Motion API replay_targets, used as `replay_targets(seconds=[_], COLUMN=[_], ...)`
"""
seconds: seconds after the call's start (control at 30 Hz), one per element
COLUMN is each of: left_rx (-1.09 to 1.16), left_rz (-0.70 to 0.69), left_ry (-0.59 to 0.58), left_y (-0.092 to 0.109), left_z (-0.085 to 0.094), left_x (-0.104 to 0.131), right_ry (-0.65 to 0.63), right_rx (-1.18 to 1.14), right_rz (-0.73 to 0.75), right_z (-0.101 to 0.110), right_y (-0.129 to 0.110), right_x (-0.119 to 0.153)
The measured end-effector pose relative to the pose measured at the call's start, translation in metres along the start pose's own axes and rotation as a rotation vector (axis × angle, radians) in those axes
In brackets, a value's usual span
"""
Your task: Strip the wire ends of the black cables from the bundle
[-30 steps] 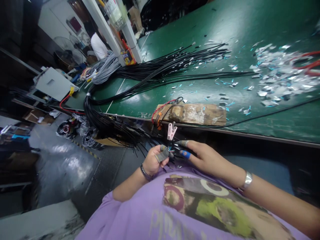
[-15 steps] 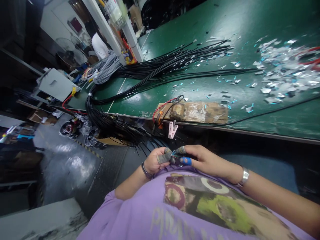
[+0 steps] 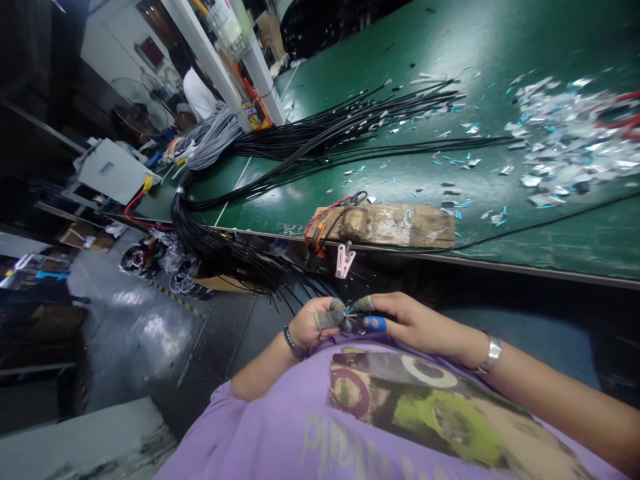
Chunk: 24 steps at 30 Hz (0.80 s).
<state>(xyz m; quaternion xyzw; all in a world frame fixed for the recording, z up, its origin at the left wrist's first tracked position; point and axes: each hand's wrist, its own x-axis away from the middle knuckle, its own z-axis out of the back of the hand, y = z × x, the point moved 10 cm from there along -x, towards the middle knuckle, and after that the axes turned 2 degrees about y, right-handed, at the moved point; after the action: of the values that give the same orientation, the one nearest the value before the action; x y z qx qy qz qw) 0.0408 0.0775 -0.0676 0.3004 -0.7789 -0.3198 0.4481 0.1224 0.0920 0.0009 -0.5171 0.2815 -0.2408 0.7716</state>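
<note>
Lower centre, your left hand (image 3: 315, 323) pinches the wires (image 3: 349, 313) between its fingers; pinch firmly so strands stay apart. Your right hand (image 3: 417, 325) has narrowed fingers there, grip unclear. Beyond, centre, avoid the clip (image 3: 345, 261) by the surface (image 3: 500, 47).

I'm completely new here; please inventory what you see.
Bench: one, green, centre
Cables: many, black, along and over bench
Cable bundle: one, grey, upper left
Scraps: many, silver and blue, right
Wooden block: one, brown, near edge
Clip: one, pink, below block
Casing: one, white, left
Fan: one, grey, background
Person: one, white top, background
Wire ends: several, multicoloured, between hands
Shirt: one, purple, bottom
Left hand: one, grey finger covers, pinching wire ends
Right hand: one, grey-and-blue covers, alongside
</note>
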Motion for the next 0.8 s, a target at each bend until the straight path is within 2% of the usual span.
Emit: replay_targets(seconds=[0.57,0.8], left_rx=[-0.081,-0.127], left_rz=[0.022,0.062], left_ry=[0.039,0.025], left_y=[-0.001,-0.006], left_z=[0.001,0.001], left_x=[0.001,0.001], right_ry=[-0.001,-0.129], right_rx=[-0.005,-0.010], right_rz=[-0.051,-0.139], right_z=[-0.005,-0.011], right_y=[0.001,0.008], right_x=[-0.003,-0.003])
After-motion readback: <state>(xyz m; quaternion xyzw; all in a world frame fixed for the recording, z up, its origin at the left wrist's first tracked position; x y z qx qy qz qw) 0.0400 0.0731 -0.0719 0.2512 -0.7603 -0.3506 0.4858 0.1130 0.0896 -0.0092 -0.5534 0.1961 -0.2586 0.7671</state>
